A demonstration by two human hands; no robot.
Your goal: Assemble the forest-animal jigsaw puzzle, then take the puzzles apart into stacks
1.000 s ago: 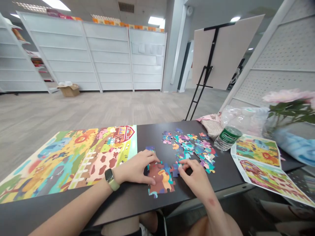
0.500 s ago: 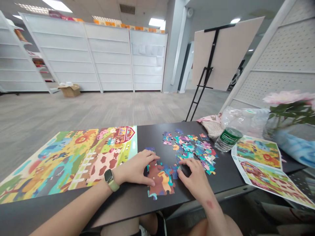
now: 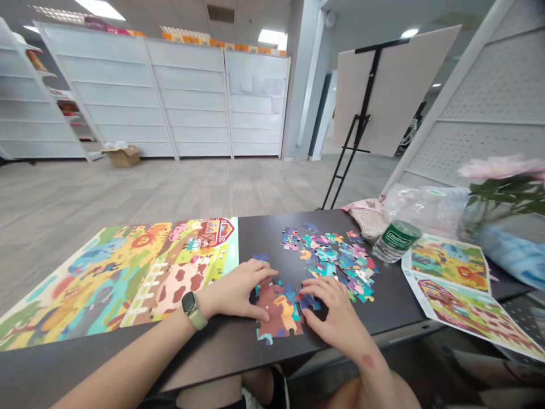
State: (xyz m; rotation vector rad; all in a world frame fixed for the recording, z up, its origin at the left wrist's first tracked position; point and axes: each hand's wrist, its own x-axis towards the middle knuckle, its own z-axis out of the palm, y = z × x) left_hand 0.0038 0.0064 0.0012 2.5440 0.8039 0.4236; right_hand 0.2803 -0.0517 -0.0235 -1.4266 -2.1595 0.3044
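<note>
White shelving (image 3: 187, 96) lines the room at eleven o'clock past your dark tabletop (image 3: 264, 233); from the joined puzzle section (image 3: 272, 307) in front of you, the animal poster (image 3: 179, 287) sits at ten and the loose puzzle pieces (image 3: 327, 254) at one-thirty. Your left grip (image 3: 236, 291) stays spread on that section's left side, while your right grip (image 3: 332, 309) has shifted nearer, a dark-blue piece (image 3: 310, 304) now between curled fingers and thumb, pinched or not, can't tell. So that piece is now at the section's three-o'clock edge, interlocking hidden.
</note>
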